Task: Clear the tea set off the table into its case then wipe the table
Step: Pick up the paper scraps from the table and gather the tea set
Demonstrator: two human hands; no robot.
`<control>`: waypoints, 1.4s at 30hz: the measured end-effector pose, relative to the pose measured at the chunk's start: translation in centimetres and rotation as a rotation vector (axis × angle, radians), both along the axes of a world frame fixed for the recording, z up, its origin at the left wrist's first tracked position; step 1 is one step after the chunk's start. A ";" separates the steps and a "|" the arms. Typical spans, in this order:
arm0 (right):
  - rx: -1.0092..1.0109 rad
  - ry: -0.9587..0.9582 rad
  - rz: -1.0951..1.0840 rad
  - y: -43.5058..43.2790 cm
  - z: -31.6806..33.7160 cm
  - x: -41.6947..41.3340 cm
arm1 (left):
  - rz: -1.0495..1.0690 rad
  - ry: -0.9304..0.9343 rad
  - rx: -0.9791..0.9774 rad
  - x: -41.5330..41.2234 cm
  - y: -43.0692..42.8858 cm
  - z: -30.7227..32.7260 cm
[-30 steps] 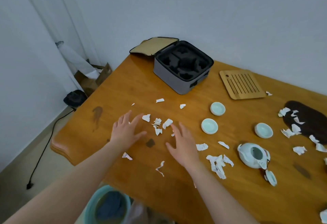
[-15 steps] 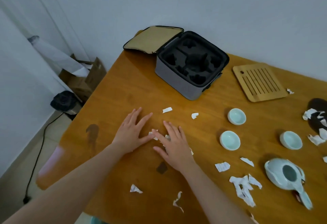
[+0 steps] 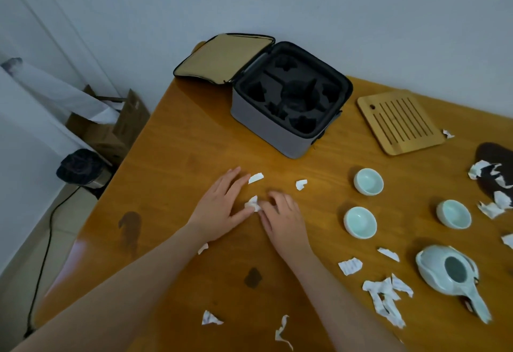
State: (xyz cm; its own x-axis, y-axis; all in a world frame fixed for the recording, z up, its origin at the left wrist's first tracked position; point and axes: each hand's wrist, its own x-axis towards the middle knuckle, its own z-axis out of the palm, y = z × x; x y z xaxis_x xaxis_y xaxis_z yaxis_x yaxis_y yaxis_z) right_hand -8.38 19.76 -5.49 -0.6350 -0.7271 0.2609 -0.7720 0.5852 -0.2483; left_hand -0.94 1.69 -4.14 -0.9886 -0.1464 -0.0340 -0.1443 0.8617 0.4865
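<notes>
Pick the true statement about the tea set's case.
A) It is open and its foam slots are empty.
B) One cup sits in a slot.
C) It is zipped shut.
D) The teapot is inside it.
A: the case has its lid flipped back and nothing sits in its black foam slots, while the cups and the teapot are out on the table.

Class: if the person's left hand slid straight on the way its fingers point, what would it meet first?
The left hand would likely first meet the small white torn paper scrap just off its fingertips; beyond that stands the grey fabric case.
</notes>
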 end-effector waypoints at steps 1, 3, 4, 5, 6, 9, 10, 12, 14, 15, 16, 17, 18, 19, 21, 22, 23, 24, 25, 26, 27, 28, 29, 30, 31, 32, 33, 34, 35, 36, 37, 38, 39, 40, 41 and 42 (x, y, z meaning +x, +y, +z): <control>-0.003 -0.015 -0.036 0.3 0.1 -0.4 | -0.027 -0.010 -0.025 -0.5 0.1 0.0; -0.019 -0.036 -0.090 1.1 0.5 -1.1 | -0.104 -0.027 -0.085 -1.5 0.4 -0.1; -0.036 -0.056 -0.117 1.6 0.7 -1.3 | -0.141 -0.032 -0.120 -1.8 0.6 -0.3; -0.060 -0.078 -0.153 2.0 1.1 -1.4 | -0.167 -0.027 -0.153 -2.2 0.8 -0.5; -0.087 -0.096 -0.199 2.4 1.4 -1.4 | -0.184 -0.015 -0.178 -2.5 1.0 -0.6; -0.097 -0.149 -0.337 3.5 1.7 -1.1 | -0.207 0.018 -0.207 -3.5 1.7 -1.0; -0.056 -0.174 -0.346 3.9 1.6 -0.8 | -0.204 0.032 -0.214 -3.9 2.0 -1.2; 0.065 -0.195 -0.309 4.4 1.0 -0.3 | -0.170 0.074 -0.223 -4.4 2.6 -1.4; 0.146 -0.173 -0.271 4.4 0.4 -0.2 | -0.102 0.134 -0.214 -4.8 3.0 -1.6; 0.155 -0.159 -0.266 4.1 0.2 -0.4 | -0.066 0.174 -0.214 -4.9 3.0 -1.6; 0.157 -0.149 -0.267 3.6 0.2 -0.6 | -0.032 0.217 -0.216 -5.0 3.0 -1.7; 0.165 -0.144 -0.263 3.2 0.2 -1.0 | -0.004 0.254 -0.217 -5.0 2.8 -1.7; 0.174 -0.145 -0.250 2.7 0.1 -1.4 | 0.019 0.285 -0.217 -5.1 2.6 -1.7; 0.173 -0.147 -0.231 2.2 0.1 -1.8 | 0.034 0.308 -0.216 -5.0 2.4 -1.7; 0.136 -0.136 -0.193 1.4 -0.2 -2.6 | 0.029 0.319 -0.231 -5.0 1.8 -1.8; 0.112 -0.110 -0.180 1.1 -0.4 -3.0 | 0.011 0.304 -0.244 -5.0 1.4 -1.7; 0.086 -0.072 -0.175 0.7 -0.6 -3.3 | -0.011 0.281 -0.254 -5.0 1.0 -1.6; 0.062 -0.032 -0.180 0.5 -0.7 -3.5 | -0.026 0.256 -0.251 -5.0 0.6 -1.5; 0.044 0.008 -0.188 0.2 -0.6 -3.5 | -0.020 0.238 -0.232 -4.9 0.3 -1.3; 0.037 0.042 -0.192 0.0 -0.6 -3.5 | 0.016 0.223 -0.204 -4.8 -0.1 -0.8; 0.036 0.064 -0.186 -0.1 -0.5 -3.5 | 0.078 0.202 -0.170 -4.6 -0.5 -0.4; 0.031 0.074 -0.174 -0.2 -0.5 -3.5 | 0.151 0.169 -0.125 -4.3 -0.9 0.2; 0.023 0.075 -0.166 -0.3 -0.4 -3.6 | 0.220 0.141 -0.078 -3.8 -1.4 0.8; 0.019 0.077 -0.163 -0.3 -0.4 -3.6 | 0.274 0.129 -0.039 -3.1 -1.8 1.3; 0.023 0.089 -0.166 -0.2 -0.4 -3.6 | 0.312 0.117 -0.010 -2.3 -2.2 1.8; 0.027 0.105 -0.166 -0.2 -0.4 -3.5 | 0.337 0.092 -0.003 -1.2 -2.6 2.2; 0.027 0.126 -0.164 0.0 -0.4 -3.5 | 0.347 0.050 -0.022 -0.1 -2.7 2.7; 0.023 0.138 -0.163 0.0 -0.4 -3.4 | 0.344 -0.007 -0.070 1.2 -2.7 3.1; 0.023 0.141 -0.161 0.1 -0.4 -3.3 | 0.328 -0.072 -0.135 2.5 -2.6 3.4; 0.031 0.131 -0.158 0.0 -0.3 -3.3 | 0.305 -0.144 -0.209 3.8 -2.2 3.7; 0.042 0.110 -0.147 0.0 -0.2 -3.4 | 0.279 -0.213 -0.295 4.8 -1.8 3.9; 0.043 0.075 -0.139 -0.1 0.0 -3.5 | 0.248 -0.270 -0.396 5.9 -1.2 3.8; 0.025 0.021 -0.143 -0.1 0.3 -3.7 | 0.216 -0.304 -0.491 6.9 -0.6 3.8; -0.011 -0.063 -0.170 -0.1 0.8 -3.8 | 0.176 -0.310 -0.569 7.8 0.2 3.5; -0.068 -0.165 -0.216 0.0 1.4 -3.8 | 0.133 -0.306 -0.615 8.5 0.9 3.2; -0.139 -0.270 -0.269 0.2 2.0 -3.8 | 0.110 -0.293 -0.637 8.9 1.4 2.9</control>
